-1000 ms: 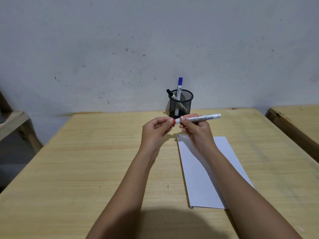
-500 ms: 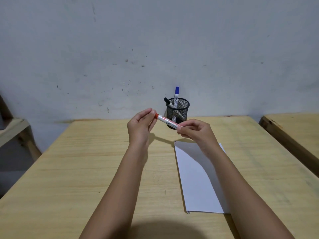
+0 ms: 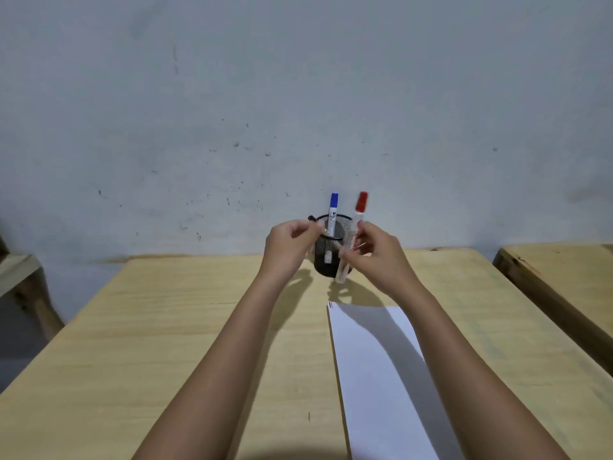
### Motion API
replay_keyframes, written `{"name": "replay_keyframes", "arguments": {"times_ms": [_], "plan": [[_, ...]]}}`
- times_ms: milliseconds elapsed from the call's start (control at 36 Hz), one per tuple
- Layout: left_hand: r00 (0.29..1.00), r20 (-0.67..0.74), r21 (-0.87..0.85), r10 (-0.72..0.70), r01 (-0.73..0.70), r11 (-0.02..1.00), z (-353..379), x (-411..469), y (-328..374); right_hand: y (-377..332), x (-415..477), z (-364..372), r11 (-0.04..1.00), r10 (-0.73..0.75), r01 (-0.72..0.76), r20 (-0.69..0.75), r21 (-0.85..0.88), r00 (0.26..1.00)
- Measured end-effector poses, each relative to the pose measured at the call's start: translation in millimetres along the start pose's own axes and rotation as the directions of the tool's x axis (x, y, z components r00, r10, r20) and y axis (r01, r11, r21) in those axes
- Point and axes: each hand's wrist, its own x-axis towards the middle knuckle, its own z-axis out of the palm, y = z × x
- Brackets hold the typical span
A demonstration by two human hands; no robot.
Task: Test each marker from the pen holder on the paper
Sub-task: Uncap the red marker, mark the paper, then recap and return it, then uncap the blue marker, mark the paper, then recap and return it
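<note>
A black mesh pen holder stands at the far edge of the wooden table, by the wall. A blue-capped marker stands in it, and a black marker's cap pokes out at its left rim. My right hand holds a capped red marker upright, just right of the holder, its lower end beside the mesh. My left hand is at the holder's left rim with fingers curled by the black cap; what it grips is hidden. White paper lies nearer me, with a small red mark at its top left corner.
A second wooden table stands close on the right with a narrow gap between. Part of a wooden bench or shelf shows at the far left. A grey wall rises right behind the holder.
The red marker was held level between both hands; now my right hand alone holds it upright by the holder. My left hand let go of it and moved to the holder's rim.
</note>
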Motion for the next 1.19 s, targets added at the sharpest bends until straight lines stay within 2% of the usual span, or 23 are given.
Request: {"name": "replay_keyframes", "arguments": {"times_ms": [56,111,222,306,417,528,750,944,1000,1083,1194], "plan": [[0.998,0.015,0.155,-0.065,0.062,0.986,-1,8,-14,5,11,-6,0.998,0.000,0.007,-0.116,0.055,0.993],[0.988,0.018,0.234,-0.156,0.147,0.961,0,15,-29,8,23,-11,0.989,0.025,0.007,-0.217,0.148,0.976],[0.979,0.043,0.344,-0.200,0.173,0.923,10,28,-52,14,44,-15,0.976,0.050,0.024,-0.331,0.215,0.942],[0.967,0.098,0.236,-0.237,0.209,0.949,19,30,-55,22,59,-12,0.983,0.075,-0.022,-0.298,0.180,0.951],[0.978,0.139,0.085,-0.155,0.144,0.986,30,39,-69,32,71,-4,0.987,0.140,-0.126,-0.163,0.095,0.977],[0.985,0.137,0.097,-0.107,0.094,0.991,36,44,-73,34,74,0,0.993,0.090,-0.098,-0.119,-0.063,0.989],[0.992,0.096,0.100,-0.080,0.070,0.993,38,43,-74,43,86,-1,0.976,0.130,-0.143,-0.087,-0.165,0.988],[0.990,0.115,0.108,-0.083,0.070,0.992,36,44,-74,41,97,5,0.932,0.133,-0.139,-0.042,-0.335,0.990],[0.990,0.117,0.114,-0.085,0.072,0.991,36,45,-74,44,99,7,0.930,0.142,-0.155,-0.062,-0.332,0.988],[0.989,0.117,0.116,-0.089,0.075,0.990,37,45,-75,46,97,10,0.954,0.112,-0.156,-0.179,-0.256,0.978],[0.989,0.113,0.105,-0.101,0.089,0.990,37,45,-75,41,90,14,0.973,-0.046,-0.024,-0.296,-0.228,0.954]]}}
